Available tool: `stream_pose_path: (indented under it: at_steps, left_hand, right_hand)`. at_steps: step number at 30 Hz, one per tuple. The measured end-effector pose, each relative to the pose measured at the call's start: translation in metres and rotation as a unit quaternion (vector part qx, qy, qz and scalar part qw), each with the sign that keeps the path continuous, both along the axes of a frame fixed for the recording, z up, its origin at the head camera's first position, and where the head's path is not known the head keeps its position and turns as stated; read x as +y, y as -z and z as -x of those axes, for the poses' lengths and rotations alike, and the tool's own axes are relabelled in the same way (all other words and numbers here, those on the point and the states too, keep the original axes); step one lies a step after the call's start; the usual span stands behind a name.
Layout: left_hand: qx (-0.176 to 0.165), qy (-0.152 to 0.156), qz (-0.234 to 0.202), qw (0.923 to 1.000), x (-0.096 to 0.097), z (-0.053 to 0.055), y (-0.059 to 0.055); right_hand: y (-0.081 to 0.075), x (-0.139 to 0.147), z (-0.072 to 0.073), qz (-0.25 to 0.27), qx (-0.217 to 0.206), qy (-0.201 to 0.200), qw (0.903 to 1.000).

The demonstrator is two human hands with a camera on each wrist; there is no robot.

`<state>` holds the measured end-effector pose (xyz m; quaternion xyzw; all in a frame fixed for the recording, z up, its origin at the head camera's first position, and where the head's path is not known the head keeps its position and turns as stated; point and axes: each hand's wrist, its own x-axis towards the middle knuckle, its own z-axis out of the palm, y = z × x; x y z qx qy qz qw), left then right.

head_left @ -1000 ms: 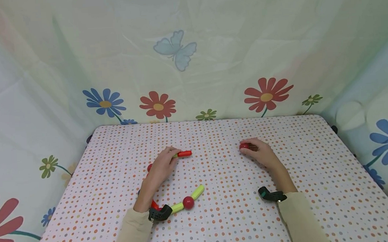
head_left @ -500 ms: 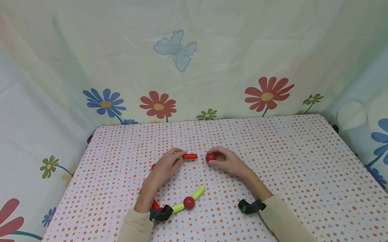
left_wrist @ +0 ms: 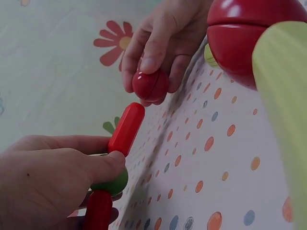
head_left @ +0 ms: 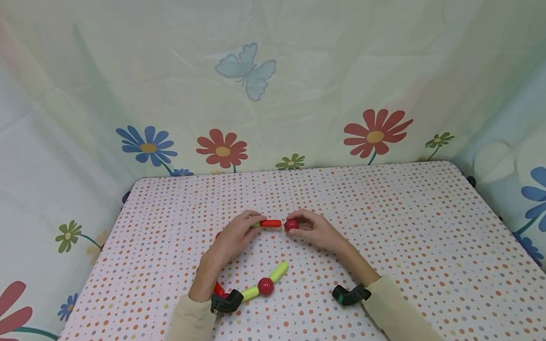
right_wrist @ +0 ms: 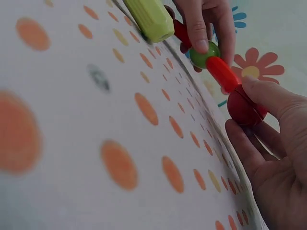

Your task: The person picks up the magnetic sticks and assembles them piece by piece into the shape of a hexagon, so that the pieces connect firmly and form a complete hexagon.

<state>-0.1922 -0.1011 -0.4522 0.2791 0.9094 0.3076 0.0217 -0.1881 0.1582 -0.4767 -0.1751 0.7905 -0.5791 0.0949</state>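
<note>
My left hand [head_left: 232, 237] pinches a green ball [left_wrist: 114, 182] between thumb and fingers. A red faceted rod [left_wrist: 127, 128] sticks out of that ball toward the right, and a second red rod [left_wrist: 98, 211] extends from its other side. My right hand [head_left: 318, 232] holds a smaller red ball [left_wrist: 150, 86] with a groove round it, thumb on one side and fingers on the other. In the head view this ball sits right by the free tip of the first red rod. Part of the chain is hidden under my left hand and forearm.
Nearer on the dotted tabletop [head_left: 397, 246] lies more of the chain: a larger red ball [head_left: 266, 286] between yellow-green rods [head_left: 279, 271], and a red rod [head_left: 218, 288] partly behind the left wrist camera [head_left: 227, 301]. A flowered curtain [head_left: 315, 86] surrounds the table.
My right hand has carried the red ball leftward across the table to the red rod's tip. My left hand has shifted slightly right with the rod and green ball.
</note>
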Motion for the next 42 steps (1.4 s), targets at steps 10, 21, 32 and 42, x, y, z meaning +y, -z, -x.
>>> stream_pose_path:
  at_steps: [10, 21, 32, 42]
  left_hand:
    - [-0.010, 0.012, 0.004, 0.9999, 0.002, -0.001, -0.003]
    - [-0.002, 0.022, 0.014, 0.9997, 0.002, -0.001, -0.003]
    - [-0.006, 0.041, 0.026, 0.9988, 0.003, -0.002, -0.004]
    - [0.003, 0.057, 0.041, 0.9975, 0.004, 0.000, -0.004]
  right_hand:
    - [0.001, -0.003, -0.002, 0.001, -0.004, -0.003, 1.0000]
    - [0.000, -0.001, -0.002, -0.035, 0.000, -0.016, 0.9992]
    - [0.000, 0.004, -0.002, -0.073, -0.012, -0.068, 0.9949]
    - [-0.005, 0.006, -0.003, -0.079, 0.003, -0.138, 0.9872]
